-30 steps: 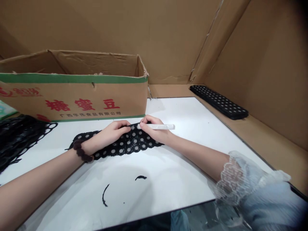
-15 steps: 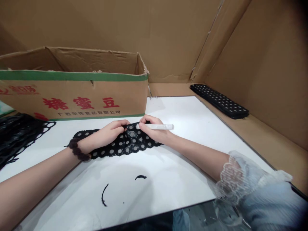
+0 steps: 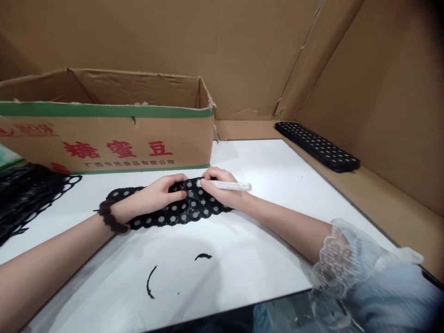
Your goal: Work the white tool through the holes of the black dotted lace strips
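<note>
At the far left lies a tangle of black mesh on the white tabletop, just in front of an open cardboard box with red lettering. Next, above a dark fuzzy wristband, the left hand lies over a black dotted strip, thumb and fingers parted across it. Two thin black scraps lie nearer the person. Close beside, the right hand grips a white pen-like tool, its tip at the strip; farther right, more dotted strips lie stacked beside the cardboard wall
</note>
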The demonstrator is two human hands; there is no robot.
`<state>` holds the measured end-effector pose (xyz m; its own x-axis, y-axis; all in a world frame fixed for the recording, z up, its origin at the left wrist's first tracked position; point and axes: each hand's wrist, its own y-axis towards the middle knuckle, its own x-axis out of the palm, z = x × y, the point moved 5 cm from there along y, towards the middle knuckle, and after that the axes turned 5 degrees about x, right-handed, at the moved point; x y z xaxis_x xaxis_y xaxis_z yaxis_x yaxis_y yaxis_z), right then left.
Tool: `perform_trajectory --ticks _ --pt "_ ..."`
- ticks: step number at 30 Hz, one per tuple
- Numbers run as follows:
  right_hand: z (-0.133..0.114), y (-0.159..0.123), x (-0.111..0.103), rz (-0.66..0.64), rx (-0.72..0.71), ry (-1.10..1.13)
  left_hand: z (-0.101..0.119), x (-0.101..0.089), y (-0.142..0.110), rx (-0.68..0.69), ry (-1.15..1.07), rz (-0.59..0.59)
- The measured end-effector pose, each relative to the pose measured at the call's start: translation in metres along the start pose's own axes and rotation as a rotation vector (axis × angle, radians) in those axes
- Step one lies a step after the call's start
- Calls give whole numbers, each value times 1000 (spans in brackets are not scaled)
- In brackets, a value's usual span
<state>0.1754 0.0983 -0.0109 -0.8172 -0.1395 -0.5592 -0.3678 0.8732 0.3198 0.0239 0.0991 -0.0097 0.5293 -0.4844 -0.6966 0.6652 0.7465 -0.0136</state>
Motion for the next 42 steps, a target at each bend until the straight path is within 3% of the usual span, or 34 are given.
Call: perform_trajectory --ticks 6,15,22,25,29,34,42 --pt "1 1 2 -2 2 -43 1 -5 -4 59 35 -111" --pt "2 2 1 32 -19 -66 -3 3 -2 -27 196 28" --pt "1 2 2 18 -9 -77 1 -6 -8 33 99 -190" --pt "2 2 3 12 2 -83 0 -11 -11 59 122 -217" --pt "2 2 3 12 -2 -74 0 -4 -10 33 84 -176" --pt "3 2 2 18 -19 -86 1 3 -10 -52 209 4" --pt "1 1 4 0 -28 -109 6 -8 -19 -3 204 -249"
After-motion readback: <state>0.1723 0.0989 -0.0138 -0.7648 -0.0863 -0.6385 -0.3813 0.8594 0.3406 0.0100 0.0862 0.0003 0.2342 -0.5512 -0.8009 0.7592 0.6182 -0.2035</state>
